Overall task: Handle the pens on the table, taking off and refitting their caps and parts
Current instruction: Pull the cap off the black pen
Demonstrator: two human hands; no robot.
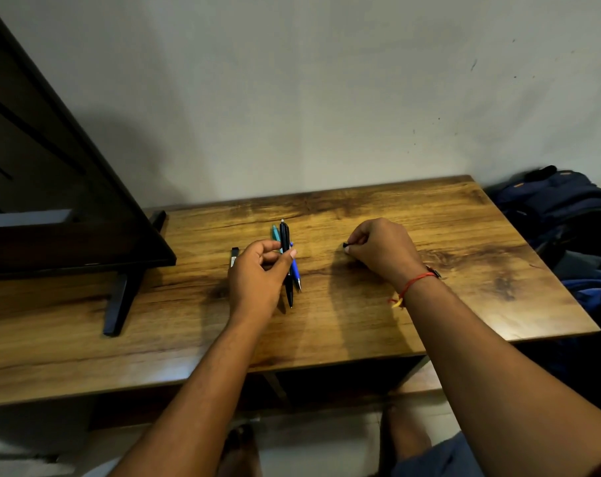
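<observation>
My left hand point(257, 273) pinches a black pen point(286, 256) between thumb and fingers, the pen pointing toward the wall with its tip toward me. Right beside it a blue pen point(295, 270) lies on the wooden table point(430, 304). A teal pen point(275, 232) shows just past my left fingers. A black cap-like piece point(234, 257) lies to the left of that hand. My right hand point(378, 249) rests on the table to the right and pinches a small black pen part point(346, 245) at its fingertips.
A dark monitor or TV point(51, 201) on a black stand point(120, 304) fills the table's left side. The grey wall point(326, 98) runs along the back edge. Dark blue bags point(560, 208) sit beyond the right edge.
</observation>
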